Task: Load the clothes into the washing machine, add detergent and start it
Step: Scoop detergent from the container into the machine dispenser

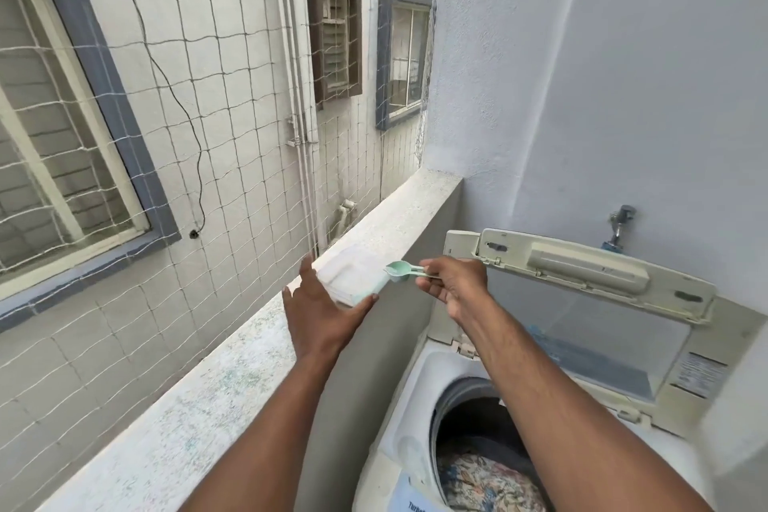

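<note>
A white top-loading washing machine stands at the lower right with its lid raised. Flowered and dark clothes lie in its drum. On the balcony ledge sits a white detergent box with a pale green edge. My left hand reaches to the box's near side with fingers spread, the thumb touching its corner. My right hand pinches the handle of a pale green scoop just right of the box, above the ledge's inner edge.
A string safety net closes the balcony on the left, with a neighbouring building's windows behind it. A plastered wall rises behind the machine, carrying a water tap. The machine stands close against the ledge wall.
</note>
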The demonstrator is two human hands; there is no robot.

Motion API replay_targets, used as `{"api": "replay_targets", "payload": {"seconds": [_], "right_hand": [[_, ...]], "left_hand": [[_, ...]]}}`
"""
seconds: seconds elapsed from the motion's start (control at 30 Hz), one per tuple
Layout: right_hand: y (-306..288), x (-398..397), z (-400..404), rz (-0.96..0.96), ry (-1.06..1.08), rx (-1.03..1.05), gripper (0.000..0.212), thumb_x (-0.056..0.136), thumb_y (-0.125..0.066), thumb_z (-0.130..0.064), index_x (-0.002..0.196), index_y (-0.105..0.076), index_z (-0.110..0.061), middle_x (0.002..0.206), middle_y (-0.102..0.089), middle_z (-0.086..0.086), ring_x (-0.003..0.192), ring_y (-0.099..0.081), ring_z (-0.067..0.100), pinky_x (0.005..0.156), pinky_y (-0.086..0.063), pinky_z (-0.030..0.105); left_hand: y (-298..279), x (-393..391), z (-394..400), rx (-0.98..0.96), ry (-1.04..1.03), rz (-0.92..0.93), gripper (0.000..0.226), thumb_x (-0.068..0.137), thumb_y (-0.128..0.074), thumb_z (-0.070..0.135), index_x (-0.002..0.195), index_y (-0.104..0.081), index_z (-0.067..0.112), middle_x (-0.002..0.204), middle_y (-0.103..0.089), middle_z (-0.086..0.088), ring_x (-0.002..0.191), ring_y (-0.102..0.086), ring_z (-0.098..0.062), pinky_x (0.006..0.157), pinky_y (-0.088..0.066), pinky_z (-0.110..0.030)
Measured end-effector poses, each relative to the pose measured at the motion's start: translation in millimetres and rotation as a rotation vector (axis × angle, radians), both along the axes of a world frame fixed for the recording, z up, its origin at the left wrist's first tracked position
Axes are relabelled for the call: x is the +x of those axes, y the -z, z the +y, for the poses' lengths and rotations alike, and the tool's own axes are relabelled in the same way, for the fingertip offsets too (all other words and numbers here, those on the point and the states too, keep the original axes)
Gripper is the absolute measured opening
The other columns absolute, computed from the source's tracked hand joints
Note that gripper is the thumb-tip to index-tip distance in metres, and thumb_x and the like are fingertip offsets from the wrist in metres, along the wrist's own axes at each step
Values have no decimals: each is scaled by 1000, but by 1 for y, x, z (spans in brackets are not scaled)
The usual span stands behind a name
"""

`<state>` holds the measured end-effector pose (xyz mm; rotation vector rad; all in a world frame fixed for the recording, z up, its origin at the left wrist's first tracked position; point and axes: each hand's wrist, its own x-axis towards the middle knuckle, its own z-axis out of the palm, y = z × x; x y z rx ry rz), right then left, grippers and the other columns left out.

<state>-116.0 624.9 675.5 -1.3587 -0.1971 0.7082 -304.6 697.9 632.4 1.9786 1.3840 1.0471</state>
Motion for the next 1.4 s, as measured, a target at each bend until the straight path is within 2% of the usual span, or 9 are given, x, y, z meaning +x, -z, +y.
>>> {"api": "replay_targets", "payload": {"seconds": [0.07, 0.2, 0.4, 0.6, 0.73, 0.97, 1.13, 1.23, 1.4], "right_hand": [[1, 10, -11, 12, 27, -2, 16, 80, -64, 16, 95, -70, 18, 88, -68, 23, 61, -67, 29, 47, -58, 27], [7, 32, -41, 26, 93, -19, 9, 81, -63, 17, 85, -69, 12, 88, -70, 24, 60, -70, 29, 48, -59, 28], [32, 69, -100, 51, 200, -86, 12, 84, -67, 14, 95, -72, 14, 95, -75, 27, 70, -75, 34, 55, -62, 29], [59, 96, -144, 86, 304, -100, 10, 82, -68, 15, 91, -71, 14, 101, -74, 28, 75, -75, 35, 56, -62, 30], [77, 105, -162, 122, 355, -124, 12, 81, -69, 15, 94, -71, 14, 101, -75, 27, 75, -76, 34, 55, -62, 29], [103, 111, -193, 183, 435, -106, 19, 82, -69, 18, 101, -69, 18, 100, -74, 25, 74, -73, 32, 49, -60, 26], [130, 121, -215, 229, 492, -130, 13, 83, -69, 17, 95, -71, 13, 95, -75, 23, 66, -75, 29, 55, -63, 28], [147, 127, -226, 248, 529, -147, 11, 83, -70, 16, 88, -71, 7, 92, -76, 21, 60, -74, 25, 53, -62, 27], [176, 132, -237, 281, 569, -161, 13, 83, -72, 16, 93, -74, 8, 94, -77, 22, 73, -75, 32, 54, -61, 27]], "left_hand": [[2, 1, 2, -1, -3, 13, 124, 61, -84, 72, 156, -24, 18, 143, -63, -13, 135, -52, -39, 126, -26, -52], [0, 0, -1, 4, -6, 7, 123, 66, -85, 69, 157, -22, 15, 143, -61, -16, 140, -49, -39, 131, -16, -49], [-1, 3, -8, 141, 17, 26, 121, 70, -88, 60, 159, -25, 7, 155, -46, -19, 146, -37, -37, 129, -16, -53], [19, 16, -31, 516, 131, -14, 85, 81, -83, 36, 148, -44, 3, 146, -53, -17, 135, -50, -39, 118, -36, -53], [47, 53, -74, 375, 324, -25, 78, 83, -82, 31, 148, -47, 8, 142, -56, -13, 132, -54, -33, 114, -42, -47], [87, 105, -119, 161, 456, 48, 75, 83, -80, 32, 147, -46, 14, 133, -59, -9, 126, -54, -31, 117, -39, -55], [108, 132, -137, 72, 512, 100, 76, 82, -80, 31, 148, -43, 20, 136, -58, -4, 129, -52, -26, 118, -39, -49], [122, 149, -148, 44, 560, 162, 76, 83, -79, 34, 148, -42, 22, 138, -57, -3, 131, -52, -25, 118, -39, -45], [149, 170, -160, -19, 621, 258, 77, 87, -74, 42, 152, -36, 26, 147, -53, -1, 139, -45, -24, 121, -36, -41]]}}
